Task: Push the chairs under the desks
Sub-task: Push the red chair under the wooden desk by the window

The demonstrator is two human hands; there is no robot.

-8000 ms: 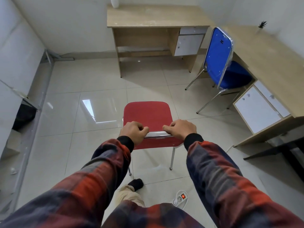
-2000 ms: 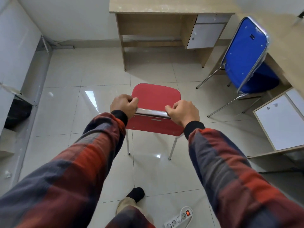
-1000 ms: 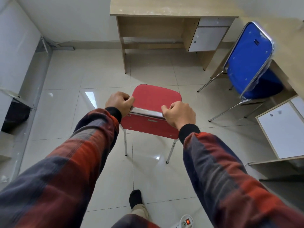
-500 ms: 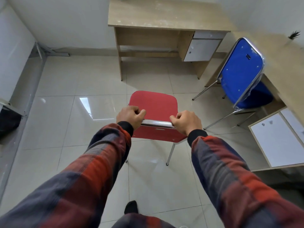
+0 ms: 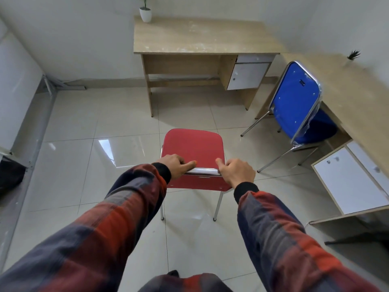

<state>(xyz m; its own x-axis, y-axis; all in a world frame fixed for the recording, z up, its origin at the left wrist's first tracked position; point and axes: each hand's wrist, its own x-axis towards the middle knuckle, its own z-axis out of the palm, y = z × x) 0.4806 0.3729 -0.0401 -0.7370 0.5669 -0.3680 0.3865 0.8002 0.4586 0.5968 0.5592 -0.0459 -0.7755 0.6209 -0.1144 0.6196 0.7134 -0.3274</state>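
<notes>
- My left hand [image 5: 176,165] grips the chrome top rail [image 5: 203,171] of the red chair [image 5: 193,147], fingers curled over the front of the backrest and thumb lying along the rail.
- My right hand [image 5: 237,171] grips the same rail at its other end, fingers wrapped down over it and thumb up against the red padding.
- Both arms reach straight out in red-and-navy plaid sleeves [image 5: 117,213] with black cuffs showing at the wrists.
- The red chair stands on the glossy tiled floor [image 5: 105,123], its seat facing the far desk [image 5: 202,36], well short of it and not under it.
- The far desk sits against the back wall, with an open knee space on the left and a white drawer and cabinet door [image 5: 247,75] on the right.
- A small potted plant [image 5: 145,11] stands on that desk's back left corner.
- The blue chair [image 5: 296,102] is at the right-hand desk [image 5: 345,89], its seat partly under the desktop and its backrest and rear legs out on the floor.
- A small spiky plant [image 5: 354,54] sits on the right-hand desk near the wall.
- The right-hand desk has white cabinet fronts [image 5: 349,178] on its near end.
</notes>
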